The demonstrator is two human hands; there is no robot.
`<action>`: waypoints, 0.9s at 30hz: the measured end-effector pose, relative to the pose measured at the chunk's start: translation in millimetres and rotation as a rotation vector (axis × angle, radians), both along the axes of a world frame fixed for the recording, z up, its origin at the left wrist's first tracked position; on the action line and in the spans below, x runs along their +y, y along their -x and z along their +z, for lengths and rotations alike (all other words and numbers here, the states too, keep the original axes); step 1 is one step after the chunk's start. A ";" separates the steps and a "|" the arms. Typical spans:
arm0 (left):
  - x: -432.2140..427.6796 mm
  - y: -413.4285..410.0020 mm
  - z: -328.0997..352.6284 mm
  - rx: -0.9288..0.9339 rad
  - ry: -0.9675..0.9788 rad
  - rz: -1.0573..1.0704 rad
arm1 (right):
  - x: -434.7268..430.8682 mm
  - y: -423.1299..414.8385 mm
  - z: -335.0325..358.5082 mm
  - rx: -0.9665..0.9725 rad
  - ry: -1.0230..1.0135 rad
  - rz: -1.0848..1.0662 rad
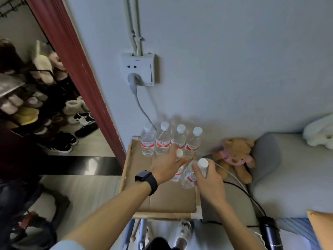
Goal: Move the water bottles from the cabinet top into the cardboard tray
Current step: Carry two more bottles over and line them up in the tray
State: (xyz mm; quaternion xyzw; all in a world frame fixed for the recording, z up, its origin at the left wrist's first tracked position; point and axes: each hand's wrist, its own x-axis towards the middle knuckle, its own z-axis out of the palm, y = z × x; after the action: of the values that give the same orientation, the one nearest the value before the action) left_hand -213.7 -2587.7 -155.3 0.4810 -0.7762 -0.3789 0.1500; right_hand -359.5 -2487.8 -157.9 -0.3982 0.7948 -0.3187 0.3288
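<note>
Two bottles in hand over the tray: my left hand (pixel 167 166) grips one clear plastic bottle (pixel 177 175), my right hand (pixel 209 183) wraps a second bottle (pixel 188 175).
Below my palms lies the flat brown cardboard tray (pixel 162 199); beyond my fingertips, four white-capped bottles (pixel 163 141) stand in a row.

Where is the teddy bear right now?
In the head view, the teddy bear lies on the right side, just past the right edge of the cardboard tray, resting against the grey cushion close to the wall.
</note>
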 end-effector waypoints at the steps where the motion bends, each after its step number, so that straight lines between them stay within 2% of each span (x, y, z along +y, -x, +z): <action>1: -1.8 3.8 1.6 -0.014 -0.012 0.013 | -7.6 3.8 -0.1 0.021 -0.007 0.033; 7: -13.8 18.9 4.7 -0.006 -0.062 0.102 | -40.8 29.5 0.8 0.036 0.011 0.163; 14: -1.4 8.1 -15.1 0.005 -0.157 0.150 | -38.1 62.7 -13.6 -0.150 0.007 0.347; 18: 4.5 13.6 -26.0 0.005 -0.240 0.225 | -36.5 70.0 -27.7 -0.159 -0.037 0.325; 27: 2.7 24.9 -37.2 0.036 -0.213 0.280 | -39.7 68.2 -37.0 -0.198 -0.001 0.349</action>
State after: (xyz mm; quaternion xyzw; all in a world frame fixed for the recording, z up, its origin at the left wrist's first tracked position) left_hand -238.6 -2585.0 -192.5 0.5910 -0.6543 -0.4428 0.1633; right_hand -427.7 -2527.5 -194.9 -0.4966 0.6777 -0.2939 0.4558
